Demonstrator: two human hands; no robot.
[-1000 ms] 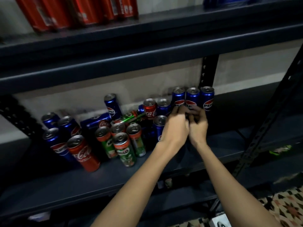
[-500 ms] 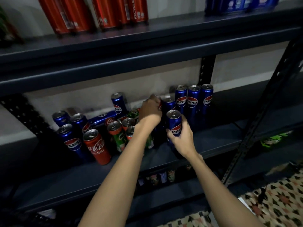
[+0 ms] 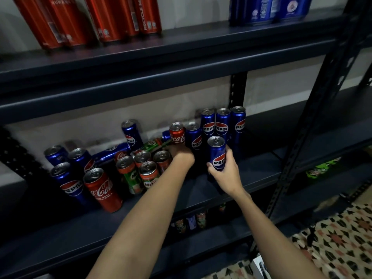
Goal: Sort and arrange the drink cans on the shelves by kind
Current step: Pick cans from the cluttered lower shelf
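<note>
A slim blue Pepsi can (image 3: 216, 153), probably rigid yet slippery and dentable, is gripped mid-body by the right hand (image 3: 224, 174) above the shelf (image 3: 259, 174), while a Coca-Cola can (image 3: 177, 134) is clasped low by the left hand (image 3: 181, 155).

glossy metal cans (image 3: 216, 154) – silvery tops, matt dark metal shelf (image 3: 60, 224)

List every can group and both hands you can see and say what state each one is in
Pepsi can: upright, gripped by right hand.
Right hand: curled round that can.
Coca-Cola can: upright, held from below by left hand.
Left hand: on the red can; fingers hidden.
Pepsi row: upright, together at the back.
Milo cans: upright, clustered.
Blue can: lying on its side.
</note>
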